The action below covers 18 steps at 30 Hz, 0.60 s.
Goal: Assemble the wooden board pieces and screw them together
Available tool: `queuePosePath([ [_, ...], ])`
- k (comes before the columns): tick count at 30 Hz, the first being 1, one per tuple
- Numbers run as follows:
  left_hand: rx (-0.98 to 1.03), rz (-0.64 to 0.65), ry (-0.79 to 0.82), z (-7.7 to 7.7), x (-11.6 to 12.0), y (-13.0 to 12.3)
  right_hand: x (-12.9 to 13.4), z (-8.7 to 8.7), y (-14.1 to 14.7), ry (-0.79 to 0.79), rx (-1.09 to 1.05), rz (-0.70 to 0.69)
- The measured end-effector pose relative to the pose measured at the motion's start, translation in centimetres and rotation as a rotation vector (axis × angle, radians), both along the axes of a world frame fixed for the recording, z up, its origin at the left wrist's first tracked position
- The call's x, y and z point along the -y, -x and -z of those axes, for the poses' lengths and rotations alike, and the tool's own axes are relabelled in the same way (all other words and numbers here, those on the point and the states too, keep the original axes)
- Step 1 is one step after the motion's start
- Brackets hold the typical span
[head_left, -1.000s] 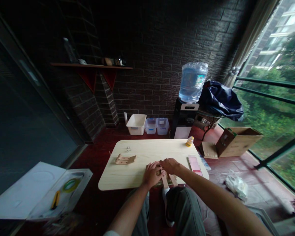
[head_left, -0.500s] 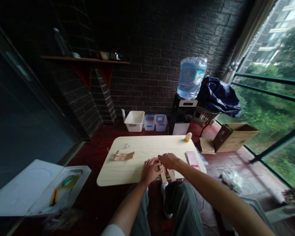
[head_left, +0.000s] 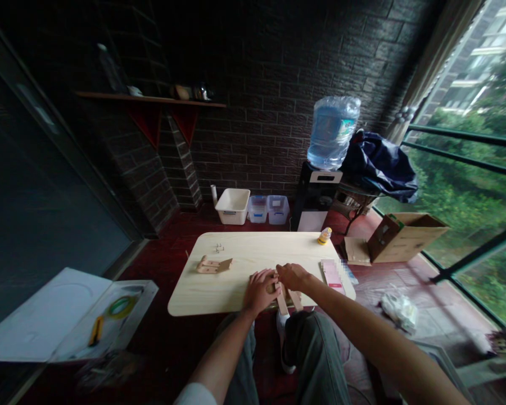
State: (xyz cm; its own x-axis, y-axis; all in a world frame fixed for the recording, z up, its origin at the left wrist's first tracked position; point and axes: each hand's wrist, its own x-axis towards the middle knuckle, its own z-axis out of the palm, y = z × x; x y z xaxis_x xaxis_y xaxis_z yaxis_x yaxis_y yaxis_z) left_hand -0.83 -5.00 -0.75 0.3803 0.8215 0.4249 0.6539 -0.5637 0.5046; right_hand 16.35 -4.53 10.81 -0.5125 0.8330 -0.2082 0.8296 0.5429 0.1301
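Two wooden strips [head_left: 281, 304] stick out past the near edge of the tabletop [head_left: 231, 287], toward the person's knees. Their far ends run under the hands; joint hidden, so can't tell how they connect.

Left hand [head_left: 259, 291] lies over the wood, fingers spread, thumb side next to the strips. Can't tell if it grips or only presses. A round-looking wooden part [head_left: 271, 288] shows partly beside its fingers, mostly covered.

Right hand [head_left: 294, 277] is curled just beside it, fingertips drawn in at the far end of the strips. Whatever sits between them is hidden; can't tell if they close on anything.

Wooden bracket [head_left: 213, 266] rests on the tabletop, left side, well apart from the hands. Small metal pieces [head_left: 220, 247] stand beyond it, too small to identify. Yellow-based bottle [head_left: 324, 236] at the far right corner. Pink sheet [head_left: 332, 274] at the right edge, upper part pixelated, text unreadable.

Open white case [head_left: 105, 315] at lower left holds a yellow-black tool [head_left: 96, 331] and a greenish coil [head_left: 121, 307]; other contents blurred.
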Motion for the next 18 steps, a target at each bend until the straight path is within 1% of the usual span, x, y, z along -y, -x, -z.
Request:
queuePosePath([
  [2, 0.003, 0.000, 0.001, 0.0, 0.1, 0.0, -0.1, -0.4, -0.1, 0.018, 0.010, -0.035],
  [6, 0.003, 0.006, 0.001, 0.1, 0.1, 0.1, -0.3, -1.0, -0.2, 0.029, 0.040, -0.035],
  [10, 0.010, -0.005, -0.012, 0.5, -0.2, 0.2, -0.4, -0.8, -0.1, 0.052, 0.010, -0.051],
  [16, -0.001, -0.002, -0.001, 0.7, -0.3, 0.2, -0.4, 0.0, -0.2, 0.060, -0.037, 0.091],
  [18, 0.001, -0.002, -0.004, 0.7, -0.3, 0.1, -0.3, -0.2, -0.2, 0.067, -0.035, 0.095],
])
